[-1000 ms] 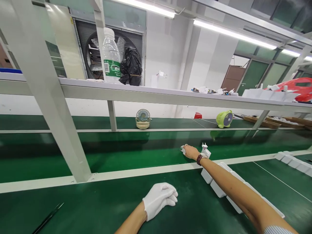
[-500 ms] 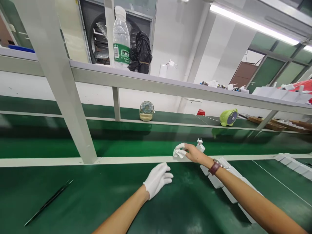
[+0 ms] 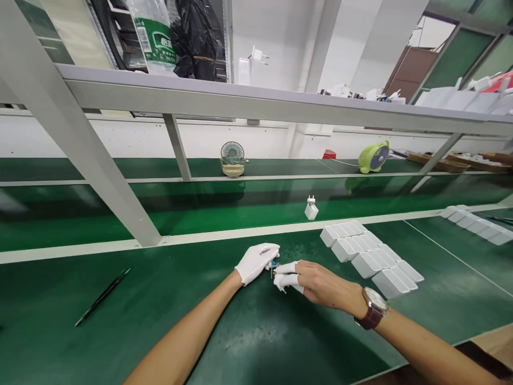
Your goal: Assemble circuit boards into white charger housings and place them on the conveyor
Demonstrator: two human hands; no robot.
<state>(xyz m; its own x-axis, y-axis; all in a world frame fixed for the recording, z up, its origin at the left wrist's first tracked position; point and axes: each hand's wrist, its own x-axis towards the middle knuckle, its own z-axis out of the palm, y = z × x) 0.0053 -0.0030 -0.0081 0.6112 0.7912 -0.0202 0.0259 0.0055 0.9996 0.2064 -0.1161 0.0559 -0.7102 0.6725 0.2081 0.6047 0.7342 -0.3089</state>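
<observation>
My left hand [image 3: 257, 262], in a white glove, pinches one side of a small component [image 3: 274, 264] with blue and metallic parts. On its other side, the white-covered fingertips of my right hand [image 3: 304, 278] grip the same component. Both hands are low over the green work surface, nearly touching. Most of the component is hidden by my fingers. A white plug adapter [image 3: 311, 209] sits on the green strip beyond the pale rail. Rows of white rectangular housings [image 3: 363, 251] lie to the right of my hands.
Black tweezers [image 3: 103, 297] lie on the left. A slanted metal post [image 3: 100, 155] rises from the pale rail [image 3: 224, 234]. Across the back stand a small fan [image 3: 232, 159] and a green fan [image 3: 374, 157]. More white housings [image 3: 476, 223] lie far right.
My right hand has come back from near the rail toward me and met my left hand. My left fingers have closed, and the component now shows between both hands. The view has tilted down.
</observation>
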